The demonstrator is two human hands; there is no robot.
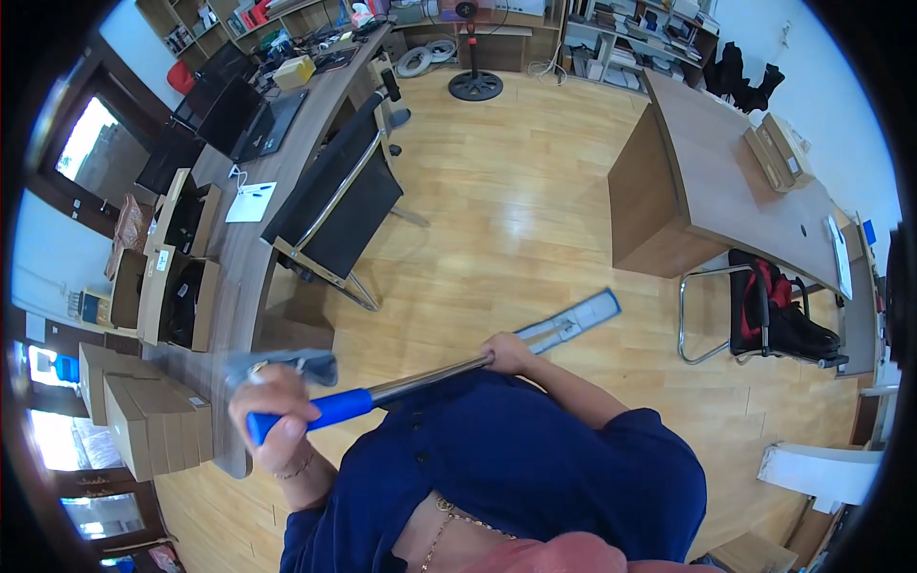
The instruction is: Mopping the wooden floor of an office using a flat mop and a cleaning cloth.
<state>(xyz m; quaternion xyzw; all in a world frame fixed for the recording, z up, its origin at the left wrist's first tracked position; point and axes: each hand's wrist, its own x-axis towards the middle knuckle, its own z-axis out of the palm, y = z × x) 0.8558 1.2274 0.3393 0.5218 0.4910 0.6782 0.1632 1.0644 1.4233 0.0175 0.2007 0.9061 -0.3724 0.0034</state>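
Note:
I hold a flat mop slantwise across my front. My left hand (277,411) is closed near the end of its blue grip (334,411), with a ring and a thin bracelet showing. Lower on the metal pole (420,382), my right hand (506,353) is wrapped round it. The long grey mop head (578,320) with blue edging lies on the wooden floor (506,220), beyond my right hand. A grey-blue cloth (310,365) shows right behind my left hand, partly blurred; whether that hand also holds it, I cannot tell.
To the left runs a long desk (244,277) with a laptop (253,119), open cartons (181,296) and stacked boxes (158,425). A black chair (349,201) stands against it. At right are another desk (707,162) and a chair (755,315) bearing a bag. Farther off stands a fan (475,86).

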